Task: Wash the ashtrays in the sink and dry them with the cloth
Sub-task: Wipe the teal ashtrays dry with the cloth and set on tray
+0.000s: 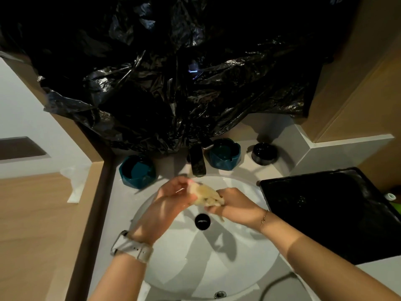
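Two bare forearms enter from bottom of frame, no sleeves visible. Left hand (171, 198), centre frame: wrist carries watch (132, 248), lower left of centre, with wide pale grey-white strap, row of small adjustment holes, strap end tucked under keeper loop; dial not in view. Right hand (234, 205), right of centre: wrist carries thin chain bracelet (264, 218), gold-toned, small charm or link. Rings: cannot tell.

Black plastic sheet (173, 83) hides the wall; hands (195, 196) blur around something yellowish (207, 195)
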`<action>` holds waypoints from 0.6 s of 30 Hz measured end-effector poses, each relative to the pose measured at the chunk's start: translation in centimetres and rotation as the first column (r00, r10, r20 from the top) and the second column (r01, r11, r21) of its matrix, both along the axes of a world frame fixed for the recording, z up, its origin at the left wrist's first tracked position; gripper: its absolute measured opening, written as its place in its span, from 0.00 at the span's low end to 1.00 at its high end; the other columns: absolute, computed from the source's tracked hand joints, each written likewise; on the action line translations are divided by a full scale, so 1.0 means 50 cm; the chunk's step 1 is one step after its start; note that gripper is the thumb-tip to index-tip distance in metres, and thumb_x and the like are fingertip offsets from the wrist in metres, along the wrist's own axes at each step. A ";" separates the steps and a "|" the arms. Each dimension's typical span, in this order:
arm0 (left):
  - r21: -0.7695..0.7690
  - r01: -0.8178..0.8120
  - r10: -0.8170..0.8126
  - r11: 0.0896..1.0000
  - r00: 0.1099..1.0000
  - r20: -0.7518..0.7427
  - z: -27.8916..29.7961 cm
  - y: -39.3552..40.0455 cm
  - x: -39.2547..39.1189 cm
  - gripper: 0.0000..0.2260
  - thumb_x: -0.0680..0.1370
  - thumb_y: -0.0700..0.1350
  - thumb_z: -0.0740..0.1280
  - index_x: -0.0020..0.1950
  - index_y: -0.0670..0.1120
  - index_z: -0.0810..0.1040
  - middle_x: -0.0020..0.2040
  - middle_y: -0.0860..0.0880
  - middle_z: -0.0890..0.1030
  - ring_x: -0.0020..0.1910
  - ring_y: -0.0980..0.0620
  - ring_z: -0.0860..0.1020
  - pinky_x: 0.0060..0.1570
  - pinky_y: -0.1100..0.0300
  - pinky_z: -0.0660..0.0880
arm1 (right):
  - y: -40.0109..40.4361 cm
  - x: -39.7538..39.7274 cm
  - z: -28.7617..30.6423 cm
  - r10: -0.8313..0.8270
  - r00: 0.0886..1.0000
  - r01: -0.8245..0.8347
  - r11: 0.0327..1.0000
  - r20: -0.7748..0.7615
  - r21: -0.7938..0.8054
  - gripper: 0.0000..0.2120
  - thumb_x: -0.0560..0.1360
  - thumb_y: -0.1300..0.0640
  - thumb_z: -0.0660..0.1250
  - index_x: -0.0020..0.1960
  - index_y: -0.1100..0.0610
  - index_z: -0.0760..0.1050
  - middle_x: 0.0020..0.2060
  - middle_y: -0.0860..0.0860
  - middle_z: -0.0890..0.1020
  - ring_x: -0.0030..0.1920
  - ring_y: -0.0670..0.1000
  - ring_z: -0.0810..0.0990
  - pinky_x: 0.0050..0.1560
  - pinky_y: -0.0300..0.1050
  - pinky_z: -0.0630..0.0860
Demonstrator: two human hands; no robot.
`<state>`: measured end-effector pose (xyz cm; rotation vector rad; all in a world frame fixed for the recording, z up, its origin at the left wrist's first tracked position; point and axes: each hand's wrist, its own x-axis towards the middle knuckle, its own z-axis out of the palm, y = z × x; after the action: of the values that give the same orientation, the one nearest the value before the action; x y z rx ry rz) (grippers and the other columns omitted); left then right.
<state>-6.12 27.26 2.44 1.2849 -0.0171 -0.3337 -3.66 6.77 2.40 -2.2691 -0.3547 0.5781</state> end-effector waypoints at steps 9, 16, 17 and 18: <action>0.094 0.545 -0.475 0.833 0.793 -0.383 -0.029 0.033 0.047 0.31 0.72 0.34 0.74 0.71 0.47 0.68 0.68 0.44 0.75 0.66 0.42 0.76 0.51 0.52 0.80 | 0.040 0.040 0.043 0.664 0.601 -0.383 0.727 0.444 -0.569 0.03 0.73 0.62 0.66 0.46 0.59 0.78 0.42 0.57 0.80 0.42 0.59 0.79 0.37 0.43 0.64; 0.592 0.398 -0.329 0.701 0.917 -0.228 -0.082 -0.044 0.045 0.07 0.78 0.46 0.69 0.45 0.44 0.78 0.37 0.50 0.75 0.36 0.55 0.72 0.39 0.65 0.68 | 0.031 0.074 -0.008 0.673 0.730 -0.444 0.600 0.119 -0.665 0.06 0.76 0.56 0.62 0.43 0.52 0.77 0.38 0.50 0.80 0.42 0.57 0.78 0.41 0.42 0.69; 0.687 0.348 -0.359 0.638 0.924 -0.134 -0.097 -0.042 0.044 0.08 0.80 0.46 0.67 0.45 0.42 0.78 0.40 0.48 0.76 0.39 0.54 0.73 0.43 0.64 0.68 | 0.020 0.075 -0.031 0.603 0.798 -0.521 0.677 -0.013 -0.520 0.07 0.75 0.54 0.63 0.38 0.49 0.74 0.34 0.47 0.76 0.39 0.53 0.75 0.42 0.42 0.69; 0.861 0.273 -0.446 0.429 0.893 -0.061 -0.110 -0.038 0.043 0.09 0.81 0.46 0.64 0.46 0.42 0.78 0.42 0.47 0.78 0.41 0.52 0.74 0.44 0.62 0.67 | 0.011 0.074 -0.047 0.499 0.845 -0.535 0.794 -0.192 -0.289 0.06 0.72 0.52 0.65 0.37 0.47 0.72 0.31 0.45 0.73 0.35 0.49 0.73 0.39 0.41 0.69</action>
<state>-3.95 25.38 -3.06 2.3437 -0.3341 -0.6513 0.04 7.30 0.07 -2.4456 -0.9055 1.1105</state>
